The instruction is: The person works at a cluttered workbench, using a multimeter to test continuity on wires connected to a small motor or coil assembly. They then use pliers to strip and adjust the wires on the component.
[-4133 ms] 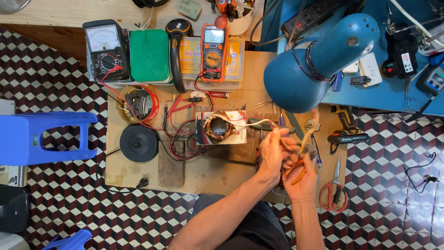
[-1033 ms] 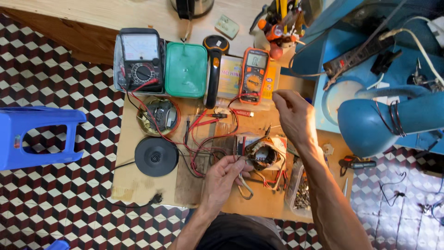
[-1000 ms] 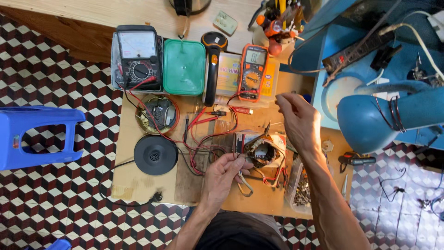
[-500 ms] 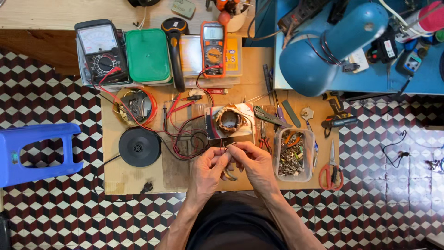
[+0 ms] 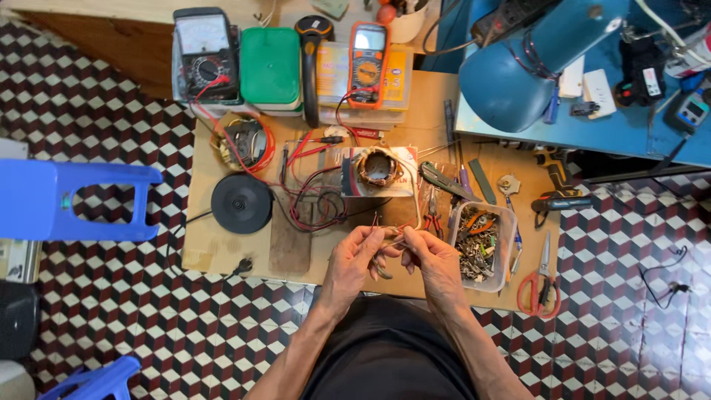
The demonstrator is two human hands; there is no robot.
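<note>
Fingers [image 5: 374,238] of both hands pinch thin wires [image 5: 391,231] over the worktop [image 5: 222,255]; coil block [image 5: 379,170] just behind, parts tub [image 5: 481,248] beside the right hand [image 5: 437,263].

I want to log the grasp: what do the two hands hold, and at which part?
Both the left hand and right hand pinch thin wire ends between their fingertips; these seem to lead from the motor winding.

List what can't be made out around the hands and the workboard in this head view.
- What the left hand and right hand pinch: thin wires, too small and covered by fingers.
- Contents of the clear plastic tray: small jumbled parts, too small to identify.
- Blue lamp hides the bench behind it.
- Analog multimeter: top cut by the edge.
</note>
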